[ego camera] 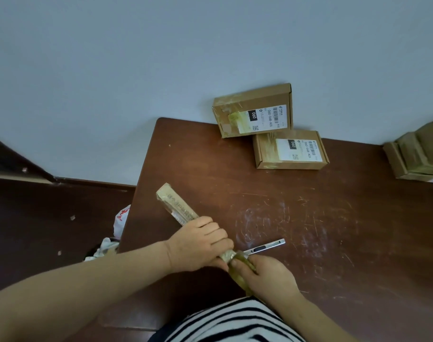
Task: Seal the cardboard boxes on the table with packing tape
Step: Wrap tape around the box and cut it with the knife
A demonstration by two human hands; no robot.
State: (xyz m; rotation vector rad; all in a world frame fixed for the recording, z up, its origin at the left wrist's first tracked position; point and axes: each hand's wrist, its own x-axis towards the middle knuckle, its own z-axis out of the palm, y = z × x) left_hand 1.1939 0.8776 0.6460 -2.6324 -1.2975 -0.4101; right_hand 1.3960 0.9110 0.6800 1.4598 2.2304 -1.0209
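Fingers (210, 228) of the left hand (198, 245) grip a long, narrow, tape-wrapped box (176, 206).

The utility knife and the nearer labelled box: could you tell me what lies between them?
Head view: only bare, scratched table between utility knife and nearer labelled box.

table (309, 218): scuffed brown wood; boxes (253, 111): matt cardboard; tape (241, 270): glossy

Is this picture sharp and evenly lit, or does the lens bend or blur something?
In the head view the light is soft and even, without hard shadows; the wide lens bends the table edges; the far box label is sharp, but the box at the right edge is smeared.
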